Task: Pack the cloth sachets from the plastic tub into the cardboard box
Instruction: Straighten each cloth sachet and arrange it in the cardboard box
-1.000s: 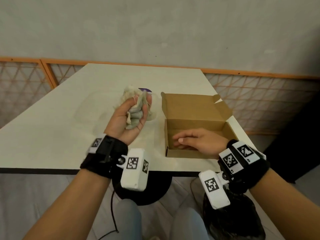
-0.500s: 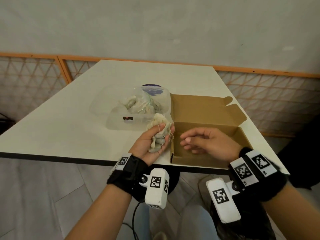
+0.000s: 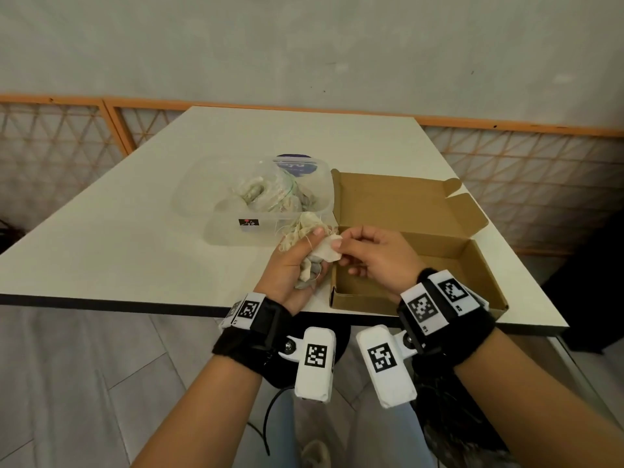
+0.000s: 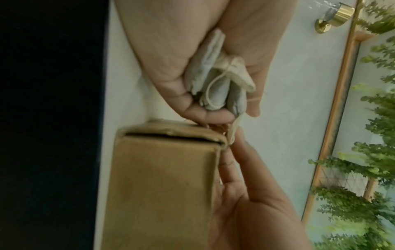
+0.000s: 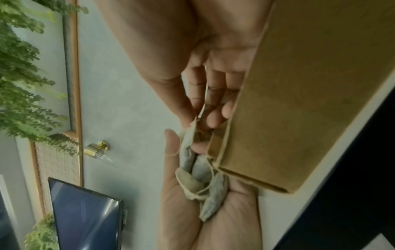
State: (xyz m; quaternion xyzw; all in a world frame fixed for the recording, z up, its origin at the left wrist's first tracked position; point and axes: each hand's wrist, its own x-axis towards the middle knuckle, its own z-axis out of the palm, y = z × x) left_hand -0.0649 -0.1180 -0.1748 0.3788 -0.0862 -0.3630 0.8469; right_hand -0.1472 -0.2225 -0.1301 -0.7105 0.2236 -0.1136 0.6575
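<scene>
Cloth sachets [image 3: 312,256] form a bunch gripped in the left hand [image 3: 292,265], just beside the near left corner of the cardboard box [image 3: 471,261]. Loose strings spill from the top of the bunch. The left fingers curl round the bunch, palm turned up. The right hand [image 3: 374,256] pinches one white sachet [image 3: 326,248] at the top of the bunch between thumb and forefinger; its other fingers hang loosely curled over the box's left end. The box lies open, lid flap raised at its far side. More sachets [image 3: 266,197] lie in the plastic tub [image 3: 233,229], which touches the box's far left corner. Box and tub both rest on the white table [image 3: 135,238], the box at the table's near edge.
</scene>
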